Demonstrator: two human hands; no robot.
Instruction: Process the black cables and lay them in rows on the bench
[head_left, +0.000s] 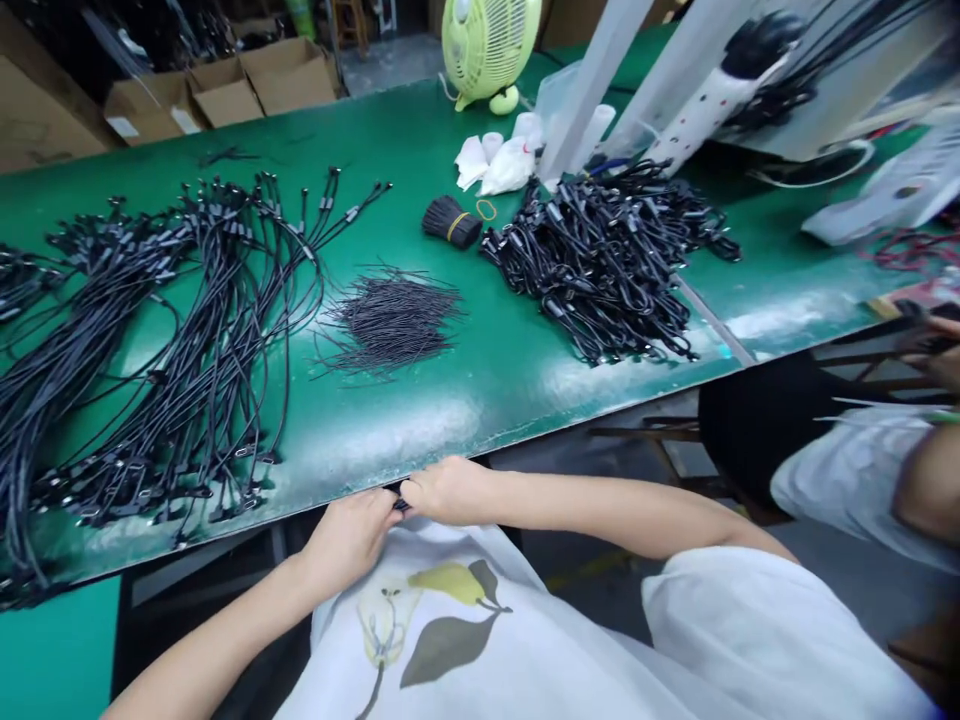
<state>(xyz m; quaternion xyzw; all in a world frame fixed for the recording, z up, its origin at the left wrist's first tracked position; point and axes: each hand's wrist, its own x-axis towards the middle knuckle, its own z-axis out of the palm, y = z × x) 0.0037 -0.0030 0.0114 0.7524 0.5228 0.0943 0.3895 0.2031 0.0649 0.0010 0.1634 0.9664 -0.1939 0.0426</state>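
My left hand (349, 540) and my right hand (448, 490) meet just below the front edge of the green workbench (375, 450). Pinched between them is a small black cable part (401, 505), mostly hidden by my fingers. To the left on the bench lies a large spread of black cables with connectors (172, 340). Nearer the middle sits a loose pile of thin black wires (390, 322), and beyond it a tight bundle of black wires (451, 222) tied with a yellow band. A tangled heap of black cables (600, 262) lies to the right.
A green desk fan (487, 45) stands beyond the bench beside cardboard boxes (240, 90). White bags (506, 165) and a white power strip (709, 105) lie at the far end. A co-worker's arm and white sleeve (885, 490) sit to the right, beside a black chair (757, 425).
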